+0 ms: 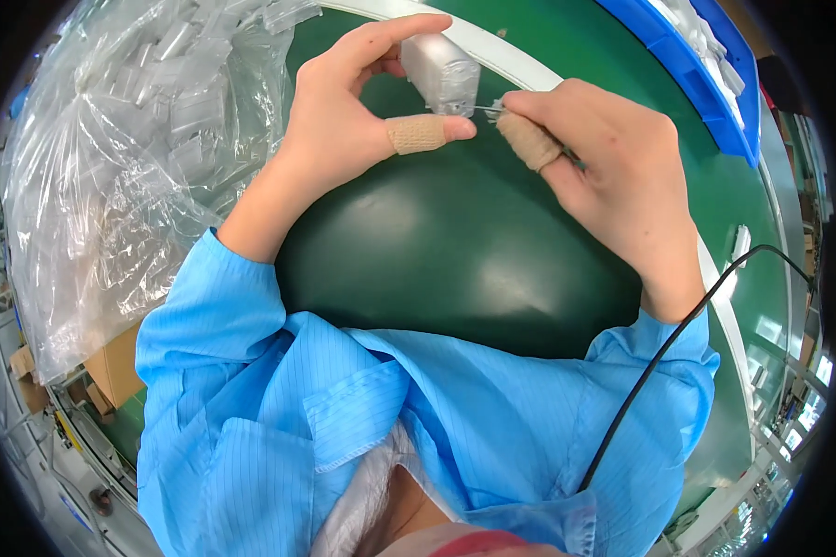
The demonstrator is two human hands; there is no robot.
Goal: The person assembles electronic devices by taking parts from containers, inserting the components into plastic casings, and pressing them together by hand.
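My left hand (330, 121) holds a silver-grey rectangular block (429, 67), its fingers over the far side and its tape-wrapped thumb by the near end. Clear, crinkled plastic covers the block's near right end. Close to that end, my right hand (618, 148) is closed in a pinch, with tape round a finger or the thumb. A thin, light rod-like piece (488, 109) sticks out of the pinch toward the block and seems to touch its corner. Its exact kind is too small to tell.
A large clear plastic bag (130, 204) of translucent pieces fills the left side. At the far right stands a blue tray (664, 46) with white pieces. A black cable (633, 395) crosses my right sleeve. The dark green work surface (399, 251) lies below my hands.
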